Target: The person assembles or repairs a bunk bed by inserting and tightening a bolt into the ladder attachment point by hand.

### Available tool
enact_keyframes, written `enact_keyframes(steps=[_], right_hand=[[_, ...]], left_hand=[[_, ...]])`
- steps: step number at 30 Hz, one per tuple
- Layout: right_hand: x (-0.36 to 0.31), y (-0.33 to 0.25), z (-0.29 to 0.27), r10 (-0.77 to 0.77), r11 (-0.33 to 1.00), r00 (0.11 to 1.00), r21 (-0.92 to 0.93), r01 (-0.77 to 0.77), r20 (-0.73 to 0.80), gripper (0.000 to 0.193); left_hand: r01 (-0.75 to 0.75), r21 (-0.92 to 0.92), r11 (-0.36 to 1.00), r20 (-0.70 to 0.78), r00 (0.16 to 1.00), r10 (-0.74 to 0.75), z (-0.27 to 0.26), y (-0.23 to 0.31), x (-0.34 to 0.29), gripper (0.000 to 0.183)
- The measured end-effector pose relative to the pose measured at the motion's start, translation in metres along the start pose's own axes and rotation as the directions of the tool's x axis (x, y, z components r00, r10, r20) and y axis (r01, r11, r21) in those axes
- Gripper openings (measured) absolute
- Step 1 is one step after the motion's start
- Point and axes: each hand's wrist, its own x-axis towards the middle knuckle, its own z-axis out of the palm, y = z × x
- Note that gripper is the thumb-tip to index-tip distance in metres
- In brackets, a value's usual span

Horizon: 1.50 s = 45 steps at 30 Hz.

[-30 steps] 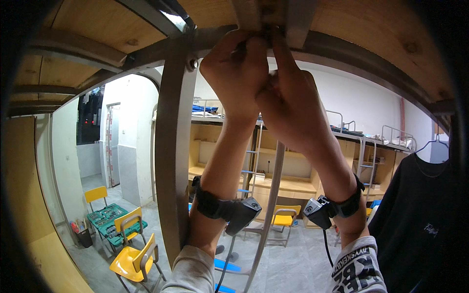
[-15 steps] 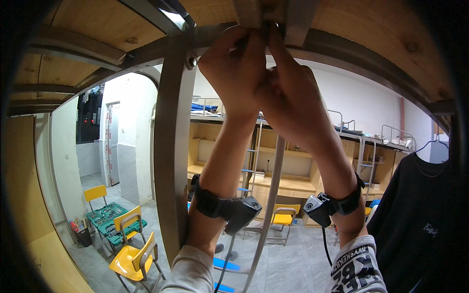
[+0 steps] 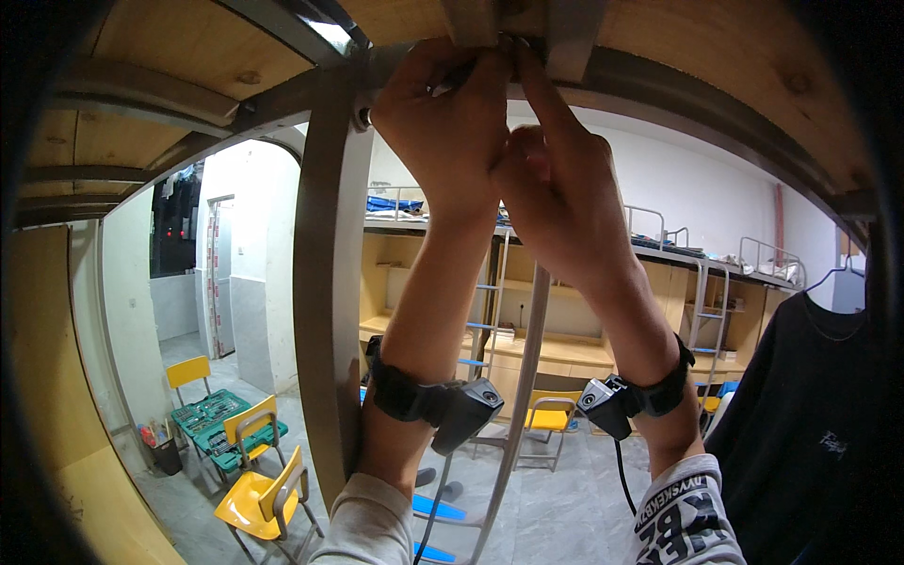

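Note:
Both my arms reach up to the grey metal bed frame [image 3: 405,64] under the wooden bunk boards [image 3: 697,56]. My left hand [image 3: 443,132] is closed at the frame's lower edge, its fingertips pressed into a dark gap between two cross bars. Something dark with a shiny spot shows inside its curled fingers, too hidden to name. Against it rests my right hand [image 3: 570,188], index finger stretched up to the same gap and the other fingers curled in. What the fingertips pinch, if anything, is hidden. A bolt head [image 3: 364,118] sticks out of the upright post [image 3: 325,282] left of my hands.
A slanted metal pole [image 3: 527,377] stands behind my forearms. A black shirt [image 3: 791,405] hangs at the right. Lower left are yellow chairs [image 3: 250,504] and an open green tool case [image 3: 209,419]. Across the room stand bunks with ladders [image 3: 711,330] and desks.
My left hand has shifted slightly left and up, its fingers turning a little at the gap. My right hand stays close to it, its fingertip moved slightly left. The view has tilted a little.

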Motion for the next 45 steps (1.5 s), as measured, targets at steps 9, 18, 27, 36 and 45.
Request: enact_keyframes(steps=[9,18,27,36,45], right_hand=[[0.000,-0.001,0.006,0.008,1.000,1.000,-0.013,-0.008,-0.008,0.078],[0.005,-0.003,0.004,0.091,0.992,0.995,0.084,-0.094,0.028,0.079],[-0.003,-0.002,0.003,0.079,0.992,0.996,0.096,-0.082,0.035,0.077],[0.005,-0.003,0.001,0.143,0.963,0.990,0.227,-0.143,0.015,0.080],[0.004,0.002,0.000,0.059,0.995,0.998,-0.085,-0.061,-0.026,0.074]], left_hand=[[0.033,-0.126,0.992,0.017,0.999,-0.031,-0.005,0.000,-0.006,0.015],[-0.040,-0.104,0.994,0.005,0.999,0.040,-0.006,-0.004,-0.007,0.014],[0.068,-0.309,0.949,0.061,0.997,-0.051,-0.008,0.003,-0.011,0.015],[-0.062,-0.101,0.993,0.039,0.997,0.066,-0.006,0.001,-0.015,0.014],[-0.158,0.008,0.987,-0.015,0.987,0.158,-0.001,-0.005,-0.010,0.010]])
